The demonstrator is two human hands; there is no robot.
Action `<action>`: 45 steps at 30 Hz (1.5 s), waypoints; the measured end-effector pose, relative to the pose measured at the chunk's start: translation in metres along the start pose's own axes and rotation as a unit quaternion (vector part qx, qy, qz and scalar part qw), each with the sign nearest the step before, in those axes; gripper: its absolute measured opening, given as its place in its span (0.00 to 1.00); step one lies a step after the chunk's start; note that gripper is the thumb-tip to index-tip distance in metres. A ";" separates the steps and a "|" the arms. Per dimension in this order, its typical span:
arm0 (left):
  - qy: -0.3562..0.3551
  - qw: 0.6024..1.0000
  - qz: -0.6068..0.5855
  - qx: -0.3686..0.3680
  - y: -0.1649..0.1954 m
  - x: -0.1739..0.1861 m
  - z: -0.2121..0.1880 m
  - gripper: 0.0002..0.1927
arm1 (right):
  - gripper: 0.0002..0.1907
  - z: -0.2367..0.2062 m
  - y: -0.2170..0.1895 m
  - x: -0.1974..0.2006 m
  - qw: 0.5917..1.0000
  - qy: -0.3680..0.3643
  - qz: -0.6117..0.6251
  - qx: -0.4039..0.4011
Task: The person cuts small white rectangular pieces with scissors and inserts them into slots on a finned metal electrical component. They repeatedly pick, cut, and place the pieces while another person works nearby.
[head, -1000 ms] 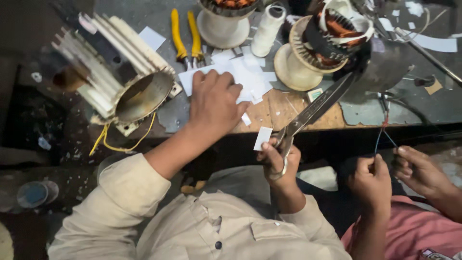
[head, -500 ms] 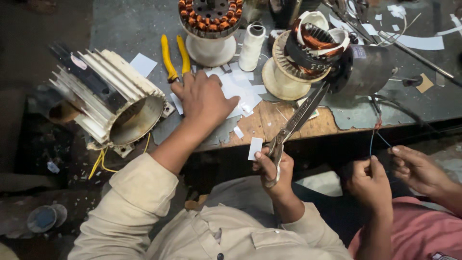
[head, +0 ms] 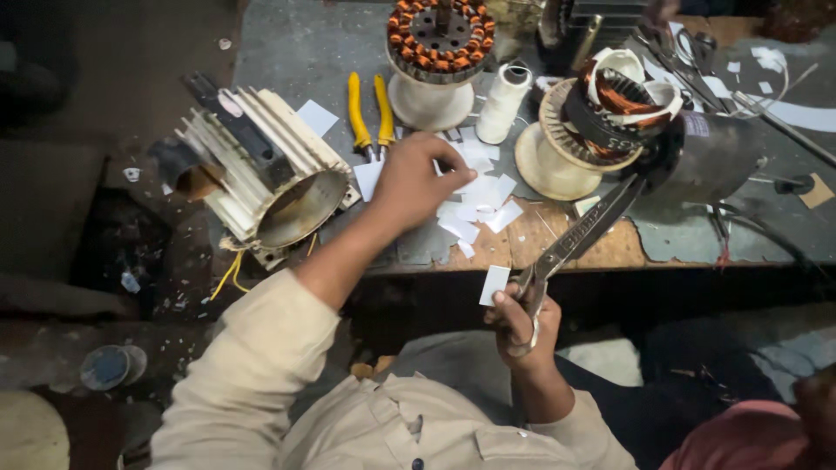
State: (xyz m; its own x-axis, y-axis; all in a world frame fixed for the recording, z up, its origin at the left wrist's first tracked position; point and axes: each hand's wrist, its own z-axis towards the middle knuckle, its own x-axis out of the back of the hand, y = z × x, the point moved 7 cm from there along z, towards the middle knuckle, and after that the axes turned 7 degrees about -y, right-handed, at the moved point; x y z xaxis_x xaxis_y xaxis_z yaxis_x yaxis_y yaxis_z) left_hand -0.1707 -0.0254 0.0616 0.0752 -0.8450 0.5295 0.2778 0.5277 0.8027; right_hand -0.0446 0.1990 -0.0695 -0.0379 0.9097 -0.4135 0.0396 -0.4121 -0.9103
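Left hand: the left hand [head: 416, 178] reaches out over the workbench [head: 348, 43], palm down with fingers curled onto the pile of white paper slips [head: 479, 196]; whether it pinches one I cannot tell.
Right hand: the right hand [head: 520, 318] is closed through the handles of the long scissors [head: 579, 235], and its fingertips also pinch a small white paper piece [head: 494, 285].
Scissors: blades shut, pointing up and away from the paper pile's right side.
Paper pile: at the bench's near edge, between the ribbed motor housing [head: 261, 174] and the wound stator [head: 614, 109].
Yellow-handled pliers [head: 370, 109]: just left of the paper pile.
White thread spool [head: 503, 103]: upright, just behind the pile.
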 end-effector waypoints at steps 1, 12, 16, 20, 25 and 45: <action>0.001 0.997 -0.071 0.006 -0.003 0.003 -0.004 0.10 | 0.06 0.000 -0.002 -0.001 1.000 0.000 -0.003 -0.002; 0.018 0.820 -0.548 0.162 -0.019 -0.015 -0.096 0.09 | 0.08 0.005 -0.025 -0.032 0.994 -0.038 -0.096 0.034; 0.027 0.815 -0.559 0.152 -0.016 -0.019 -0.116 0.10 | 0.08 0.007 -0.039 -0.049 0.965 -0.070 -0.222 0.125; 0.031 0.847 -0.516 0.121 -0.012 -0.017 -0.126 0.08 | 0.08 0.008 -0.041 -0.051 0.959 -0.034 -0.239 0.148; 0.030 0.917 -0.383 0.103 -0.005 -0.012 -0.132 0.08 | 0.10 0.008 -0.031 -0.049 0.962 -0.029 -0.234 0.135; 0.126 0.920 -0.349 0.124 -0.027 0.000 -0.133 0.10 | 0.22 -0.041 0.072 -0.034 0.884 -0.326 -0.334 0.029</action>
State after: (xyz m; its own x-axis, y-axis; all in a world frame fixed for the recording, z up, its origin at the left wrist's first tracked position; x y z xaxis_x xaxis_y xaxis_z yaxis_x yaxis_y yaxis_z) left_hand -0.0508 -0.0513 0.0040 0.1892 -0.9626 -0.1941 0.1177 -0.1740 0.9777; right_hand 0.0004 0.1408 -0.1202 -0.6027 0.7357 0.3090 -0.2588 0.1861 -0.9478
